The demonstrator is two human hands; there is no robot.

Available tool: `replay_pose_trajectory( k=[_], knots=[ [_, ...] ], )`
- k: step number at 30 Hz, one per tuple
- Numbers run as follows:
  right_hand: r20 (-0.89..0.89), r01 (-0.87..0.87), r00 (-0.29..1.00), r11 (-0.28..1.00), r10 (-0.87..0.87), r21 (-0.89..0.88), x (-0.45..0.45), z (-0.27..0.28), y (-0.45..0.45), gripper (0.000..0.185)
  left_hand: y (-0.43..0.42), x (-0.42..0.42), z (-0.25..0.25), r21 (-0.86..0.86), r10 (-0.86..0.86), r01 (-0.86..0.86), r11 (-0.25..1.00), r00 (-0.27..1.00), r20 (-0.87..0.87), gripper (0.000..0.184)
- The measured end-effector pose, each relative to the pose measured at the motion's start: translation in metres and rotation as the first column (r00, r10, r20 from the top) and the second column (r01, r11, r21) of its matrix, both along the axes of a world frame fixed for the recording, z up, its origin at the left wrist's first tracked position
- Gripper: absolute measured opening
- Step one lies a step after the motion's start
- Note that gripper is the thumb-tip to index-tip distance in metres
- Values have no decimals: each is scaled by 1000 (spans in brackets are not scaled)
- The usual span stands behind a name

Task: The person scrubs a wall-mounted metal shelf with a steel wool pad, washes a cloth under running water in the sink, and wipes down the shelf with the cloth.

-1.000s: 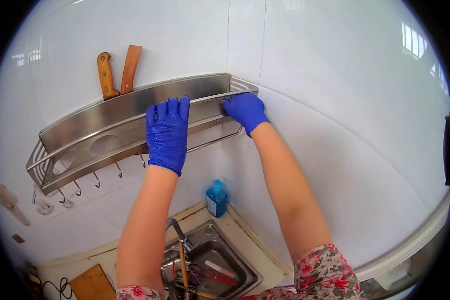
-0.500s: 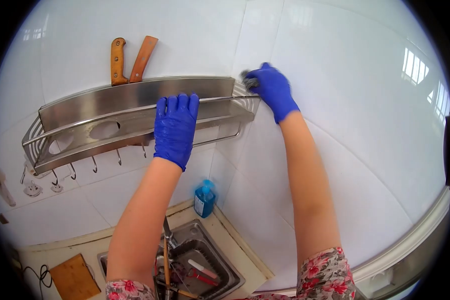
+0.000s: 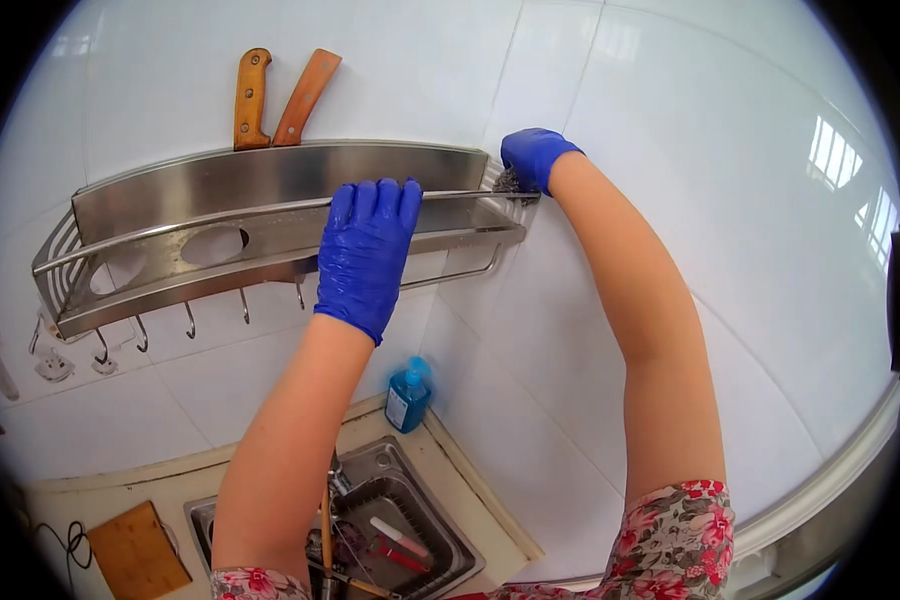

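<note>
A stainless steel wall rack (image 3: 300, 165) spans the upper left of the head view. My left hand (image 3: 365, 250), in a blue glove, has its fingers hooked over the rack's front rail, with the back of the hand toward me. At the rack's right end, my right hand (image 3: 538, 158), gloved alike, is closed on a grey steel wool scrubber (image 3: 508, 182). The scrubber is pressed against the slatted end piece; part of it is hidden by the glove. Two wooden-handled knives (image 3: 252, 100) stand in the slot along the rack's back.
Hooks (image 3: 191, 320) hang under the rack. Below are a sink (image 3: 460, 545) holding several utensils, a blue pump bottle (image 3: 408, 397) in the corner, and a wooden cutting board (image 3: 138, 550) beside a black cable. White tiled walls meet on the right.
My right hand has turned and moved slightly down, bringing the steel wool scrubber onto the rack's end piece. My left hand keeps its grip on the rail. The view has shifted a little.
</note>
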State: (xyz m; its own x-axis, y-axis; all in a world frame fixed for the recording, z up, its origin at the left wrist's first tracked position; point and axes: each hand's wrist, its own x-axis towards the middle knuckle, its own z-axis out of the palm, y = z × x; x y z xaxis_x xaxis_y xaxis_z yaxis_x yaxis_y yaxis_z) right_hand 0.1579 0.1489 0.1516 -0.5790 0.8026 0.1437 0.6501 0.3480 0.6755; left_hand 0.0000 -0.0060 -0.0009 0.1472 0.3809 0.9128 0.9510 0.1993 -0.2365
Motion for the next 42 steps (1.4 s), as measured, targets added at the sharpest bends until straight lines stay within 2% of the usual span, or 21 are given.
replay_pose_trajectory(
  k=[2,4,5,8,11,12,13,14,15,18,21,23,25,26,29,30,33,35,39,41,42],
  knots=[
    [4,-97,995,991,97,89,3,-4,25,21,4,1,-2,-34,-55,58,998,995,89,70],
    [-80,-308,940,928,331,211,-5,-18,55,16,3,-3,-1,-29,-53,55,998,996,65,71],
    [-84,-420,876,836,475,353,-8,-27,66,15,2,-4,-1,-18,-58,59,998,997,50,72],
    [-155,-352,886,850,437,391,-23,-29,73,13,3,-6,-1,-42,-66,69,997,996,64,73],
    [-47,-294,944,898,326,328,-13,-17,45,15,1,-6,0,-57,-53,55,997,997,47,72],
    [-54,-194,976,958,210,211,-10,-6,25,16,1,-4,1,-46,-49,52,998,996,70,72],
    [-61,-79,995,993,84,85,-5,-2,16,16,0,-3,3,-25,-34,35,999,998,46,60],
    [-60,-139,987,981,149,134,7,-1,35,13,0,-4,3,-4,-19,19,1000,1000,18,49],
    [-50,-140,988,981,148,136,4,-5,38,13,1,-4,1,-1,-19,19,1000,999,27,49],
    [-87,-360,877,764,474,535,-9,-26,68,7,3,-4,-1,33,12,-12,999,1000,-9,49],
    [-148,-266,872,705,467,657,-32,-33,82,8,3,-8,1,-10,-42,42,999,998,46,57],
    [-199,-235,872,739,447,631,-33,-32,82,11,0,-7,1,-40,-38,40,998,998,49,54],
    [-227,-223,912,877,342,426,-22,-22,47,15,0,-8,1,-33,-15,16,999,999,34,55],
    [-169,-181,954,924,248,336,-11,-20,41,16,0,-6,0,-20,5,-5,1000,1000,24,55],
    [-53,-80,993,948,101,308,11,-8,3,13,-1,-5,0,0,4,-4,1000,1000,31,55],
    [-48,-79,994,948,98,307,11,-7,8,13,0,-5,-1,0,1,-1,1000,999,36,55],
    [-138,-301,908,846,395,440,6,-19,26,8,1,-4,-2,0,-4,4,1000,1000,28,56],
    [-128,-280,899,776,418,566,-16,-33,64,9,1,-6,-2,-21,-29,30,999,998,54,59],
    [-118,-263,931,858,346,441,-25,-13,63,12,-2,-7,-2,-125,-23,31,992,998,65,69],
    [-39,-293,936,837,349,462,-9,-20,51,11,1,-11,-8,-29,-35,35,999,999,28,80],
    [-75,-277,935,846,347,456,0,-27,40,11,-1,-10,-9,-114,-27,36,993,996,80,85]
  ],
)
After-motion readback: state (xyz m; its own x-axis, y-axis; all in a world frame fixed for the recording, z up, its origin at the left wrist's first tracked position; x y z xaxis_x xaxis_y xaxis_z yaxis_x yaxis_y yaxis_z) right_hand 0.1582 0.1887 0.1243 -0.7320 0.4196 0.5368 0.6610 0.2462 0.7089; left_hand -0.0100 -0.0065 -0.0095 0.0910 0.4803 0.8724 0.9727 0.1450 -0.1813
